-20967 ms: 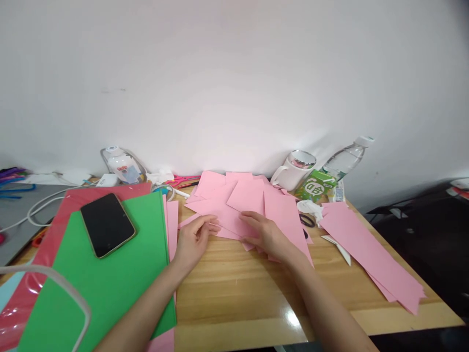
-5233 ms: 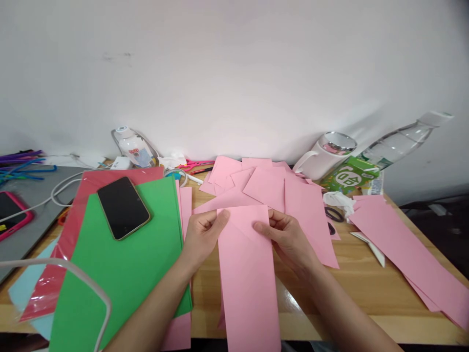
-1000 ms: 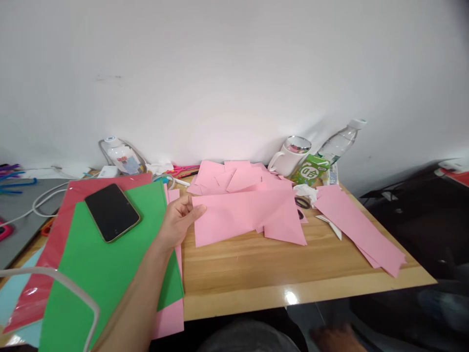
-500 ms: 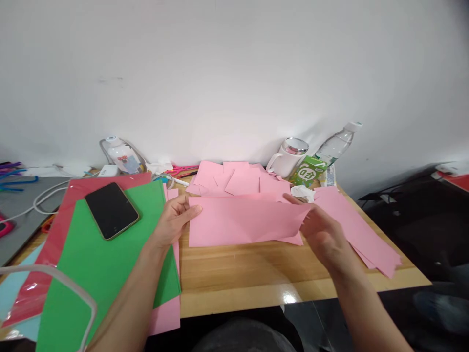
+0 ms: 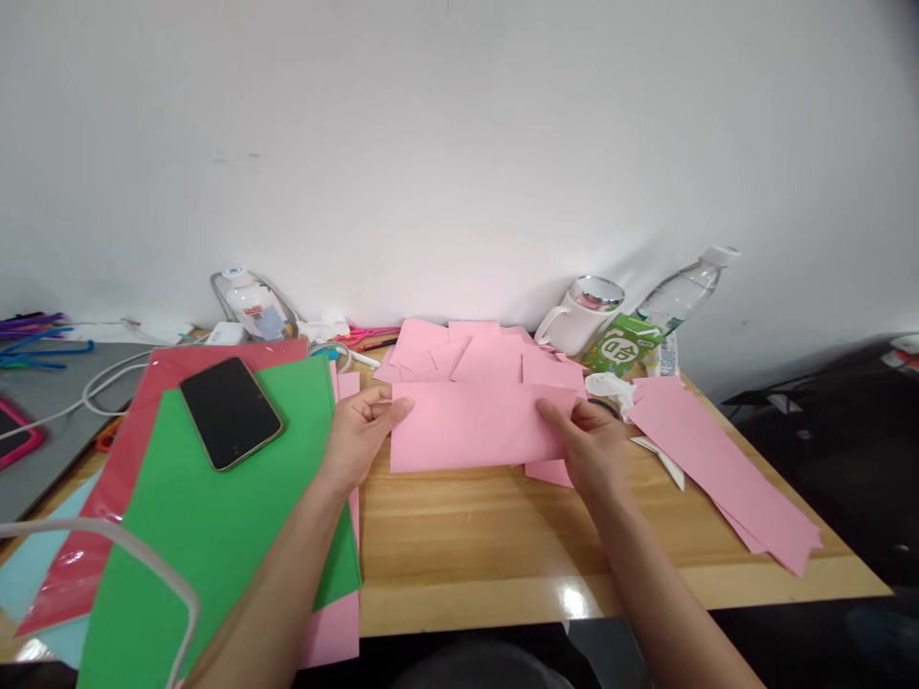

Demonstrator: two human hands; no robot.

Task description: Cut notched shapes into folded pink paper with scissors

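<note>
A rectangular sheet of pink paper (image 5: 470,429) is stretched between my hands above the wooden table (image 5: 459,545). My left hand (image 5: 363,431) pinches its left edge, thumb in front and fingers behind. At the right end, my right hand (image 5: 593,445) grips it with the thumb on the front face. Behind the sheet lies a heap of pink paper pieces (image 5: 488,354), partly hidden by it. Another pink piece (image 5: 549,473) pokes out below the sheet near my right hand. Long pink strips (image 5: 725,469) lie stacked on the right.
On the left, a phone (image 5: 231,413) rests on green sheets (image 5: 222,517) over a red sheet (image 5: 122,498). Along the wall stand a white bottle (image 5: 259,308), a white mug (image 5: 571,325), a green packet (image 5: 623,344) and a clear bottle (image 5: 679,292). Pink scissors (image 5: 359,335) lie behind. A white cable arcs at lower left.
My right hand has moved left and closed its thumb over the sheet's front. The sheet now looks flatter and shorter in view. A white-and-dark object shows beside the strips.
</note>
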